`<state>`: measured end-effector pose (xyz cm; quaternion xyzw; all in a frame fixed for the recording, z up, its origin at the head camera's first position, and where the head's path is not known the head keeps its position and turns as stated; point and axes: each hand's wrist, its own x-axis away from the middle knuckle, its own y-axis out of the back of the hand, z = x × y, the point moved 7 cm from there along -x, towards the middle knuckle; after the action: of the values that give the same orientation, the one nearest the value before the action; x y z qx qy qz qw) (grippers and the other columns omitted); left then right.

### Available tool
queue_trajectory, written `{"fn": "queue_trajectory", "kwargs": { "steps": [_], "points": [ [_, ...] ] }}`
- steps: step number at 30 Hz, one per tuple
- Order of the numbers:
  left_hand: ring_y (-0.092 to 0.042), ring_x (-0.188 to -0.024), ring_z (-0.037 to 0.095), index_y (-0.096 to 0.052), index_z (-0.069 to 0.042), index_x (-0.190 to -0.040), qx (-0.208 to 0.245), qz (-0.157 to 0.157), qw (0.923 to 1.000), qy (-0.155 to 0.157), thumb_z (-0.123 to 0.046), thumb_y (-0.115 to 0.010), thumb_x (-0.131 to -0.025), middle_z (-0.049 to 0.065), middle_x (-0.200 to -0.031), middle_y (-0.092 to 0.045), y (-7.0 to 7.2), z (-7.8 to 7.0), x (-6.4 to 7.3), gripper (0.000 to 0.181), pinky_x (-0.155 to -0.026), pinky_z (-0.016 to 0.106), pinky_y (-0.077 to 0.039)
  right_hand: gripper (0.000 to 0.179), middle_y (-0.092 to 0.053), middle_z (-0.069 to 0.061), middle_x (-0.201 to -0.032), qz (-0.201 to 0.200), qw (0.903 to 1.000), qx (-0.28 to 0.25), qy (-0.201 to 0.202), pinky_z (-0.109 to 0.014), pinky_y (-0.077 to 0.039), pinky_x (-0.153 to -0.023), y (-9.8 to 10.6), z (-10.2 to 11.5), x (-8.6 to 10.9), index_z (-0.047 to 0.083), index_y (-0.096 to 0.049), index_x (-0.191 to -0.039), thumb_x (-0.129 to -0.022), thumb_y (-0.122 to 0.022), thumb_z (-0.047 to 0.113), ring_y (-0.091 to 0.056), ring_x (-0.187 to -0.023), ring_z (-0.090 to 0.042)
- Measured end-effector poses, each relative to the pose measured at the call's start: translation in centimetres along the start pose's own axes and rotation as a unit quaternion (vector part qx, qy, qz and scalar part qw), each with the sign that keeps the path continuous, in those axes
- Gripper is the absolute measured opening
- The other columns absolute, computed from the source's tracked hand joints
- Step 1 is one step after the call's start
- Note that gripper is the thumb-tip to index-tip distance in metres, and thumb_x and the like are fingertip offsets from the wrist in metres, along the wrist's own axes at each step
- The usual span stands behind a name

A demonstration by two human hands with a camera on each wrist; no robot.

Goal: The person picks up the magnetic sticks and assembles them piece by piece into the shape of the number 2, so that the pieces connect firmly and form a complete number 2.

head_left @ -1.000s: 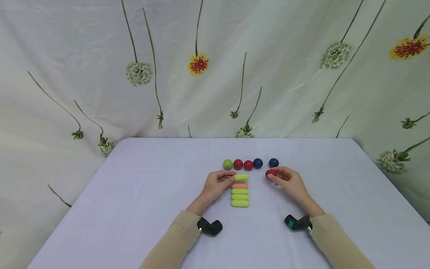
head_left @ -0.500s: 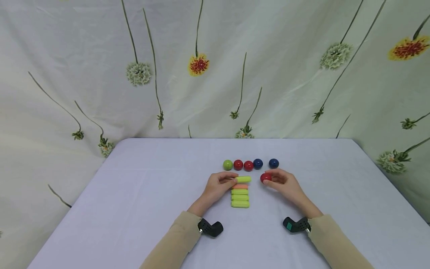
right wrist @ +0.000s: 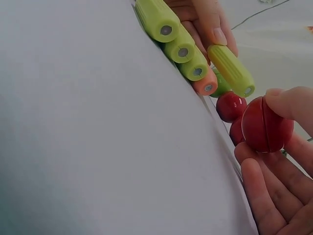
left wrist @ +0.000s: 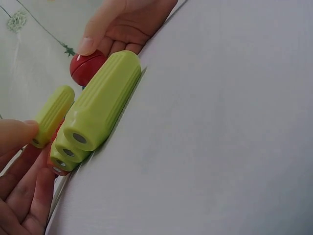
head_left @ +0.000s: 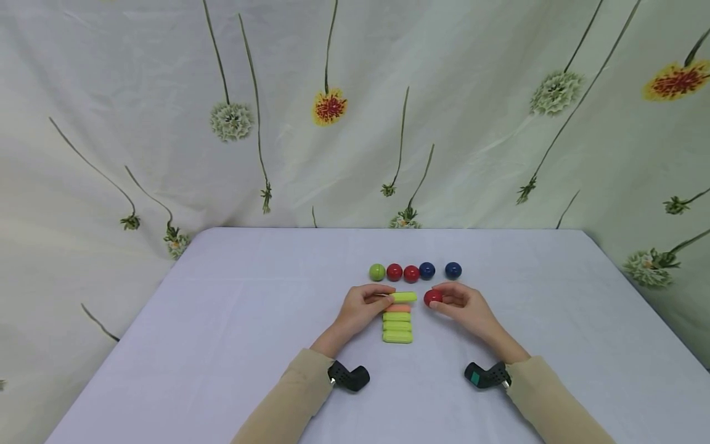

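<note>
My left hand (head_left: 357, 310) pinches one end of a yellow-green magnetic rod (head_left: 405, 296), ribbed along its length with a metal disc in its tip (right wrist: 249, 90). Between thumb and fingers, my right hand (head_left: 468, 310) holds a red ball (head_left: 432, 298) that has a seam around its middle. In the right wrist view, a narrow gap separates the held ball (right wrist: 263, 125) from the rod's free end. Below the held rod, an orange rod (head_left: 398, 308) and several yellow-green rods (head_left: 397, 327) lie side by side in a stack toward me.
Behind the hands, a row of balls runs across the white-covered table (head_left: 249, 308): a green ball (head_left: 377, 272), two red balls (head_left: 394, 272) and a blue ball (head_left: 427, 271). Another blue ball (head_left: 453, 270) stands apart on the right. A flower-print curtain (head_left: 355, 154) hangs behind.
My right hand has brought the red ball leftward and slightly nearer me, closer to the held rod. The left hand has shifted slightly right and toward me with its rod.
</note>
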<state>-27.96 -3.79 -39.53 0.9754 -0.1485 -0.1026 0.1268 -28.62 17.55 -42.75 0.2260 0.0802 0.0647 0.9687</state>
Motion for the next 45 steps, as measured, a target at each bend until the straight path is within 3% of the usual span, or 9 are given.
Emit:
{"fn": "queue_trajectory", "kwargs": {
  "steps": [9, 17, 27, 34, 36, 40, 45],
  "points": [
    [-0.064, -0.096, 0.025, -0.064, 0.006, -0.112, -0.005, 0.004, 1.0, 0.0, -0.006, -0.062, -0.09, 0.018, -0.109, -0.065, 0.0, 0.1, 0.0, 0.025, -0.082, 0.026, -0.05, 0.036, -0.062, -0.018, -0.11, 0.009, 0.9999, -0.001, 0.01, -0.019, -0.048, -0.078, -0.3, 2.9, 0.9, -0.003, -0.06, -0.115, -0.086, -0.069, 0.014, -0.061, -0.096, -0.029],
    [-0.064, -0.097, 0.026, -0.064, 0.007, -0.113, -0.002, 0.012, 0.9999, -0.01, -0.005, -0.061, -0.09, 0.018, -0.108, -0.065, -0.1, -0.1, 0.0, 0.026, -0.079, 0.02, -0.048, 0.041, -0.063, -0.012, -0.113, 0.014, 0.9998, -0.016, -0.003, -0.018, -0.048, -0.08, -0.8, 0.2, 0.0, 0.004, -0.061, -0.119, -0.084, -0.072, 0.023, -0.062, -0.097, -0.023],
    [-0.064, -0.096, 0.025, -0.064, 0.007, -0.111, 0.002, 0.015, 0.9998, -0.012, -0.005, -0.061, -0.09, 0.017, -0.106, -0.066, -0.2, 0.0, -0.1, 0.025, -0.078, 0.018, -0.047, 0.042, -0.063, -0.012, -0.112, 0.014, 0.9998, -0.014, 0.004, -0.02, -0.049, -0.081, -0.9, 0.2, 0.0, 0.003, -0.061, -0.119, -0.084, -0.072, 0.024, -0.062, -0.097, -0.023],
    [-0.064, -0.094, 0.024, -0.066, 0.007, -0.109, -0.01, 0.009, 0.9998, -0.013, -0.007, -0.062, -0.09, 0.015, -0.105, -0.067, -0.1, 0.0, -0.2, 0.023, -0.078, 0.02, -0.048, 0.036, -0.063, -0.018, -0.109, 0.018, 0.9998, 0.01, 0.004, -0.034, -0.05, -0.084, -0.7, 3.4, 1.0, -0.004, -0.06, -0.118, -0.087, -0.068, 0.012, -0.062, -0.096, -0.028],
    [-0.064, -0.095, 0.024, -0.066, 0.007, -0.109, -0.012, 0.008, 0.9998, -0.013, -0.007, -0.061, -0.09, 0.015, -0.105, -0.067, -0.1, -0.1, -0.2, 0.023, -0.078, 0.02, -0.048, 0.035, -0.063, -0.018, -0.109, 0.018, 0.9997, 0.013, 0.005, -0.033, -0.05, -0.084, -0.7, 4.0, 1.3, -0.004, -0.06, -0.117, -0.087, -0.067, 0.011, -0.062, -0.096, -0.028],
    [-0.063, -0.095, 0.024, -0.065, 0.007, -0.109, -0.015, 0.007, 0.9998, -0.013, -0.007, -0.061, -0.091, 0.016, -0.105, -0.066, -0.1, -0.2, -0.1, 0.024, -0.078, 0.019, -0.048, 0.035, -0.063, -0.018, -0.109, 0.019, 0.9997, 0.014, 0.008, -0.032, -0.05, -0.084, -0.7, 3.9, 1.2, -0.005, -0.059, -0.117, -0.087, -0.067, 0.011, -0.062, -0.097, -0.029],
    [-0.063, -0.095, 0.025, -0.065, 0.007, -0.109, -0.014, 0.007, 0.9997, -0.016, -0.007, -0.061, -0.091, 0.016, -0.105, -0.066, -0.2, 0.5, -0.4, 0.023, -0.078, 0.02, -0.048, 0.038, -0.063, -0.016, -0.111, 0.019, 0.9998, 0.004, 0.006, -0.034, -0.05, -0.084, -0.9, 1.7, 0.5, -0.002, -0.059, -0.119, -0.086, -0.069, 0.016, -0.062, -0.098, -0.027]
  ]
}}
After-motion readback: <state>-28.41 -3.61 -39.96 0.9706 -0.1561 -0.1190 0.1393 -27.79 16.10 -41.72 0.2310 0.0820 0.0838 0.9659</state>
